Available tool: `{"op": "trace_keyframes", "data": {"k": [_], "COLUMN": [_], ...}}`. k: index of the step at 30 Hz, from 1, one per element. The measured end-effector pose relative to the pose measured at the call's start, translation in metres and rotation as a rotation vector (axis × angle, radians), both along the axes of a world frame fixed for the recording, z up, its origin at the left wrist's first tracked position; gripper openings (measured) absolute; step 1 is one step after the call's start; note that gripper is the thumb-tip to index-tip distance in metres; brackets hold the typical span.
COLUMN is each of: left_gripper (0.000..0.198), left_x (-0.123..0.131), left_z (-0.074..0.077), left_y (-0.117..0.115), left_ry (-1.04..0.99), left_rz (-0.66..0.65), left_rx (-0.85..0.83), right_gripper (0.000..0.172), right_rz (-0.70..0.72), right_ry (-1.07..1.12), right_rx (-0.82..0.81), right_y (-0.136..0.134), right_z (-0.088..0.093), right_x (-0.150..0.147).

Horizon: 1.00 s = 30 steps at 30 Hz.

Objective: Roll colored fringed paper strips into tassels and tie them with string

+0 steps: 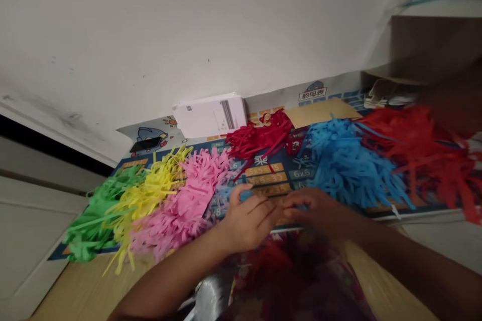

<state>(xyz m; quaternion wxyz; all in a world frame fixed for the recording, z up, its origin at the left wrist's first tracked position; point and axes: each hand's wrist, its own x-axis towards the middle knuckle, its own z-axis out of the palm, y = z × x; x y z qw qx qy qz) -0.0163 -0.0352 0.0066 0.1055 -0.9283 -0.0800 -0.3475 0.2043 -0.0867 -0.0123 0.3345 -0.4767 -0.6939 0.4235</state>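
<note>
Pink paper fringe (pixel 196 180) on our left, and just right of it the left hand (pixel 248 220) and right hand (pixel 320 210) meet, fingers curled close; clamped on anything? Can't tell. Blue paper (pixel 246 194) peeks out by the left thumb: fiddly strip work, I'd judge, calling for a steady pinch. Behind the fringe, a barcoded white box (pixel 211 116); rightward, a printed chart (pixel 301 174) reads "6x6".

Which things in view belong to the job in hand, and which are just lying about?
Probably in the job: left hand and right hand, fingers together, their hold unclear; green shreds, yellow shreds, pink shreds, crimson shreds, blue shreds, red shreds.

Probably just lying about: white box; black object, too dark to identify; tan card.
</note>
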Motion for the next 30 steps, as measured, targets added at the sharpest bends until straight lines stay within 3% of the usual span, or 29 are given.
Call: {"op": "trace_keyframes", "data": {"k": [3,9,13,21,25,28,30], "left_gripper": [0.011,0.009,0.009,0.012,0.005,0.008,0.013], "left_x": [-0.001,0.020,0.031,0.034,0.034,0.028,0.023], "left_z": [0.006,-0.024,-0.038,-0.040,-0.047,-0.047,-0.044], "left_y": [-0.018,-0.043,-0.052,-0.042,-0.031,-0.019,-0.012], "left_ry": [-0.120,-0.448,-0.575,-0.594,-0.609,-0.653,-0.770], "left_rz": [-0.015,0.158,0.188,0.086,0.022,-0.031,-0.084], "left_rx": [-0.126,-0.675,-0.875,-0.962,-1.123,-1.313,-1.522], "right_gripper": [0.031,0.035,0.039,0.023,0.018,0.015,0.013], "right_rz": [-0.026,-0.375,-0.562,-0.538,-0.464,-0.416,-0.469], "right_ry": [0.383,0.800,0.897,0.915,0.960,0.696,0.276], "right_rx": [-0.339,-0.240,-0.303,-0.203,-0.189,-0.052,0.067], "right_y": [-0.013,-0.030,-0.034,-0.022,-0.019,0.002,0.034], "right_z": [0.001,-0.014,-0.020,-0.029,-0.032,-0.025,-0.017], "right_x": [-0.007,-0.041,-0.053,-0.049,-0.051,-0.029,0.003]}}
